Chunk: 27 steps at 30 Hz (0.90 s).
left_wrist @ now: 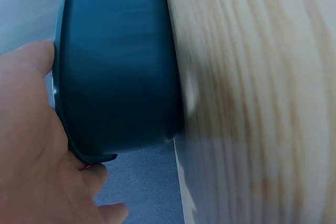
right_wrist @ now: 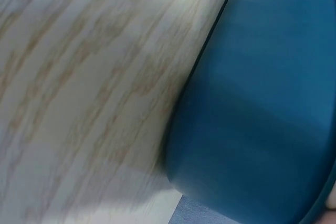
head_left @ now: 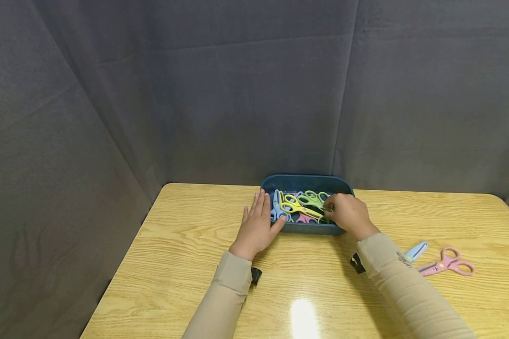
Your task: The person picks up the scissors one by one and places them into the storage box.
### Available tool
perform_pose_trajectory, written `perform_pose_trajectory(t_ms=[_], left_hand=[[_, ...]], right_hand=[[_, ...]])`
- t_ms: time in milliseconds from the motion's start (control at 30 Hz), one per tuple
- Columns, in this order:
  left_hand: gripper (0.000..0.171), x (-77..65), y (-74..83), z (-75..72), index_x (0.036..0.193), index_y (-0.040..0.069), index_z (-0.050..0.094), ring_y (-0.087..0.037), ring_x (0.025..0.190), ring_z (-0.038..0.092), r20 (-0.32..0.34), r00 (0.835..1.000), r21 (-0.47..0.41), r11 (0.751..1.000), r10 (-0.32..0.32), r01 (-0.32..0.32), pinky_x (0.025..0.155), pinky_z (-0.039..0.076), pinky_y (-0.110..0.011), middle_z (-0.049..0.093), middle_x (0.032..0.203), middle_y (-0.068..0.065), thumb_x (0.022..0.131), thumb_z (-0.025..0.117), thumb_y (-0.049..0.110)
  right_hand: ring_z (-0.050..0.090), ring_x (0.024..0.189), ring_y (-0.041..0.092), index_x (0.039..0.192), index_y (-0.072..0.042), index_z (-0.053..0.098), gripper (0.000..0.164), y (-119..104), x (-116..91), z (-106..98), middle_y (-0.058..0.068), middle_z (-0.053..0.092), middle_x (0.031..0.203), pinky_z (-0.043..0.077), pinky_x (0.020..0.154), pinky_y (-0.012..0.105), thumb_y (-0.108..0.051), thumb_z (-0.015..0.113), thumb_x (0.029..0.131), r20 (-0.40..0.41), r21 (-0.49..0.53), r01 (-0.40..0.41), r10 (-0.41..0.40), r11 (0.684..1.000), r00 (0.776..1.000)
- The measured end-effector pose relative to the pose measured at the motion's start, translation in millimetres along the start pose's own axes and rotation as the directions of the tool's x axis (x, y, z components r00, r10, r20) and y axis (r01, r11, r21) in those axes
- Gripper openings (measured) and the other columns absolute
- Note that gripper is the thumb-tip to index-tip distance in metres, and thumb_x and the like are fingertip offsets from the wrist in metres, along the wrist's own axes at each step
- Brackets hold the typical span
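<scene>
A dark teal bin holds several scissors in a loose pile. My left hand rests on the bin's left end, its fingers straight and the thumb spread over the near rim. In the left wrist view, that hand lies along the rim. My right hand reaches into the right end with curled fingers, pinching light green scissors near their blades; the fingertips are partly hidden. Beside them in the bin lie yellow scissors, blue scissors and pink scissors. The right wrist view shows mostly the bin's outer wall.
Pink scissors lie on the wooden table at the right. Next to them a light blue blade piece is partly covered by my right sleeve. A grey curtain hangs behind the table and along its left side.
</scene>
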<state>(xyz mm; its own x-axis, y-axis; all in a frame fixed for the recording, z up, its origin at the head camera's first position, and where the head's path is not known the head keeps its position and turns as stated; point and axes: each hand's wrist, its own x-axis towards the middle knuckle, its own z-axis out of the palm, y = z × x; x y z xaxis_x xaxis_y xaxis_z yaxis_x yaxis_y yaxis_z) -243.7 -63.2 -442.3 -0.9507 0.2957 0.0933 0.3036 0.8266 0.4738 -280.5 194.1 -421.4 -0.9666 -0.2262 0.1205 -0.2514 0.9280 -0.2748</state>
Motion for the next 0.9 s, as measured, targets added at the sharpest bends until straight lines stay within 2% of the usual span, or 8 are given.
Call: perform_pose_trajectory(t_ms=[233, 433, 900], left_hand=[[0.082, 0.6, -1.6, 1.1, 0.161, 0.0, 0.013, -0.029, 0.156, 0.001, -0.003, 1.0, 0.003, 1.0, 0.011, -0.011, 0.123, 0.008, -0.058, 0.001, 0.17, -0.013, 0.106, 0.043, 0.054], [0.082, 0.2, -3.0, 1.2, 0.161, 0.001, 0.013, -0.03, 0.156, 0.001, 0.0, 1.0, 0.002, 1.0, 0.003, -0.003, 0.123, 0.008, -0.057, 0.0, 0.17, -0.013, 0.106, 0.043, 0.054], [0.083, 0.9, -1.7, 0.4, 0.161, 0.0, 0.014, -0.028, 0.156, 0.0, -0.006, 1.0, 0.01, 1.0, 0.002, -0.002, 0.123, 0.008, -0.057, 0.002, 0.17, -0.013, 0.106, 0.042, 0.055]], right_hand=[[0.071, 0.087, 0.029, 0.101, -0.008, 0.079, 0.013, -0.6, -0.4, 1.3, 0.01, 0.076, 0.098, 0.057, 0.073, 0.05, -0.015, 0.077, 0.09, 0.017, 0.017, -0.002, 0.002, 1.0, 1.0], [0.07, 0.085, 0.027, 0.096, -0.011, 0.079, 0.009, -2.4, -0.2, 1.4, 0.008, 0.076, 0.096, 0.056, 0.071, 0.05, -0.016, 0.077, 0.091, 0.011, 0.026, -0.002, 0.002, 1.0, 1.0], [0.069, 0.082, 0.025, 0.095, -0.011, 0.078, 0.009, -0.9, -0.4, 4.0, 0.007, 0.075, 0.092, 0.056, 0.07, 0.048, -0.018, 0.078, 0.09, 0.003, 0.034, 0.002, -0.002, 0.999, 1.0]])
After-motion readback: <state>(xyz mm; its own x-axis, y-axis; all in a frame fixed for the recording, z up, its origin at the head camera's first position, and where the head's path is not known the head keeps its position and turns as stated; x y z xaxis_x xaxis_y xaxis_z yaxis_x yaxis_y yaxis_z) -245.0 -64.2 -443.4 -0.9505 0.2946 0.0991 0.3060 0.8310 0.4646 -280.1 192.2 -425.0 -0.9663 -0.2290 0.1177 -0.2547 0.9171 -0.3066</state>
